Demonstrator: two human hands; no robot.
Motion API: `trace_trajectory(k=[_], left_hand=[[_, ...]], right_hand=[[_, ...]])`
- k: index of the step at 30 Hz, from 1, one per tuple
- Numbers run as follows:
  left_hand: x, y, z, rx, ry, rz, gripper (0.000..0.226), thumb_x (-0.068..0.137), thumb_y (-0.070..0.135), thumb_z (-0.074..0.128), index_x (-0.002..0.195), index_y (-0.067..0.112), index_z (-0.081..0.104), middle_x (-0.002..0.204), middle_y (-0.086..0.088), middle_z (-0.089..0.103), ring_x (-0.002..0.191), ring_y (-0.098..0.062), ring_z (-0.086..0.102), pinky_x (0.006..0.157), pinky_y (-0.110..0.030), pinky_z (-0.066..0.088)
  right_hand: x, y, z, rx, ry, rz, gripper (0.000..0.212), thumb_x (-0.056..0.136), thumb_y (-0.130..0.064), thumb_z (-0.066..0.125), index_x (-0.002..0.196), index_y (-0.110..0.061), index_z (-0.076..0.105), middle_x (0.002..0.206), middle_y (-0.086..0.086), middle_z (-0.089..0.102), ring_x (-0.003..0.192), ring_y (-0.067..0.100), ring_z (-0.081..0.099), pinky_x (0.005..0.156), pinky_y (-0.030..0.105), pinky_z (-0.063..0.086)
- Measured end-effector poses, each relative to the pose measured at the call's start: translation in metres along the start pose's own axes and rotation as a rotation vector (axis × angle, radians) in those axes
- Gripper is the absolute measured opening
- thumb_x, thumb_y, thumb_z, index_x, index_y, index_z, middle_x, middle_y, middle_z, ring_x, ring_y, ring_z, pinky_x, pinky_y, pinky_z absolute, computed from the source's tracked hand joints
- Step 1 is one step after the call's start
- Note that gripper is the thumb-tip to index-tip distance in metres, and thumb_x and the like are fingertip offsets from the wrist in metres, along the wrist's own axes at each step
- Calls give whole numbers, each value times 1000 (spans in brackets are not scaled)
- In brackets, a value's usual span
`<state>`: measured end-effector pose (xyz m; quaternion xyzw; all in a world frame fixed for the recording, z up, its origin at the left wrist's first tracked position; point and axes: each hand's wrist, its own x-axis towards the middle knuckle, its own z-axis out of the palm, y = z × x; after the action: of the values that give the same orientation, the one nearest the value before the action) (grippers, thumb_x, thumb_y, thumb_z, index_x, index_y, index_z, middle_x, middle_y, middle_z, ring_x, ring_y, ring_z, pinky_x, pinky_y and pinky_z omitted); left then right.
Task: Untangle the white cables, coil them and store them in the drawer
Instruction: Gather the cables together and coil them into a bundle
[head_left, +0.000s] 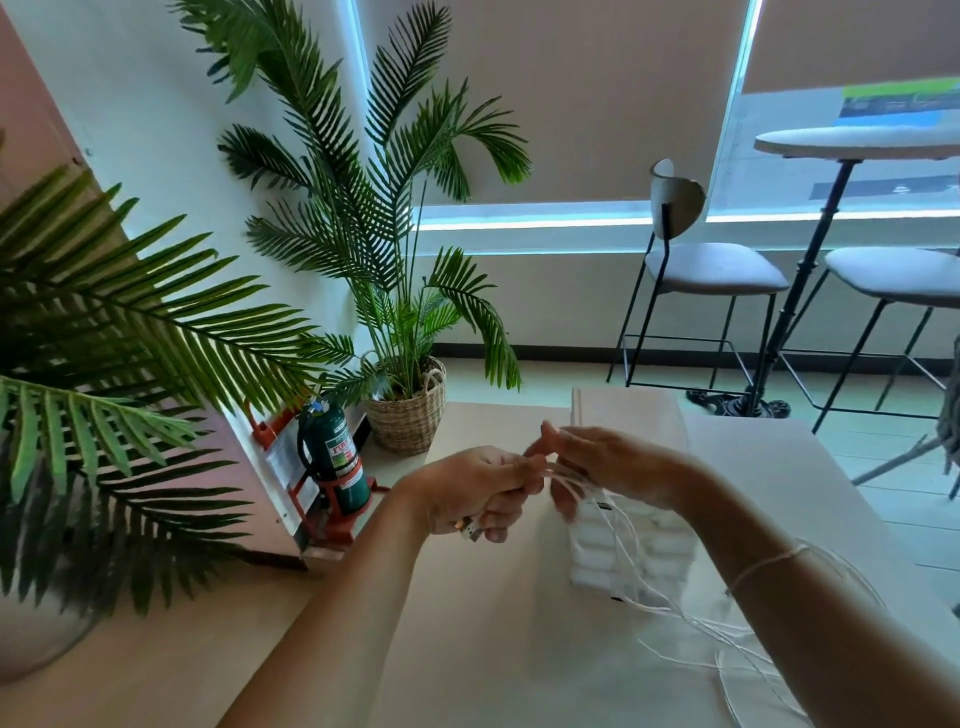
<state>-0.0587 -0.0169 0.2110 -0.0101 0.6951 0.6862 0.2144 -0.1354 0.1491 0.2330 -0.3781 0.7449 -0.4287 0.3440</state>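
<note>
Palm fronds (119, 332) crowd the left edge of the room, and beyond them a green fire extinguisher (335, 457) stands in a red bracket beside a potted palm in a woven basket (410, 415). Over the pale table (493, 649) the left hand (478, 493) is curled round a bundle of white cables (675, 613), a plug end poking out beneath its fingers. Just beside it the right hand (608, 467) pinches the same strands (they trail under the right forearm onto the table in loose loops). A white drawer unit (628, 551) sits behind the cables. Stools (711, 270) and a round high table (857, 143) stand at the far right.
</note>
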Motion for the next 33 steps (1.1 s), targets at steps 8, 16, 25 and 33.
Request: trace_trajectory(k=[8, 16, 25, 33], left_hand=[[-8, -14, 5, -105, 19, 110, 41, 74, 53, 53, 71, 13, 43, 39, 10, 34, 36, -6, 34, 46, -19, 40], [-3, -21, 16, 130, -153, 39, 26, 83, 44, 54, 74, 23, 66, 69, 9, 68, 78, -12, 64, 91, -35, 43], [16, -19, 54, -211, -159, 90, 48, 50, 67, 77, 62, 22, 68, 42, 9, 46, 35, -1, 36, 43, -14, 39], [7, -17, 61, -256, -335, 135, 33, 74, 52, 66, 77, 20, 74, 52, 9, 63, 31, 3, 40, 35, -9, 32]], right_hand=[[8, 12, -11, -507, 412, 177, 57, 93, -52, 35, 57, -13, 54, 55, 0, 47, 50, 10, 40, 55, 23, 34], [0, 8, -14, -669, 544, -137, 53, 94, -29, 52, 43, -11, 53, 26, -7, 36, 36, 0, 46, 48, 8, 38], [9, -4, -1, -708, 517, -253, 59, 92, -27, 54, 37, -19, 35, 30, -21, 41, 43, -3, 47, 54, 9, 37], [17, 8, 0, -400, 554, -186, 63, 87, -33, 61, 36, -19, 26, 27, -8, 23, 29, 11, 24, 39, 17, 20]])
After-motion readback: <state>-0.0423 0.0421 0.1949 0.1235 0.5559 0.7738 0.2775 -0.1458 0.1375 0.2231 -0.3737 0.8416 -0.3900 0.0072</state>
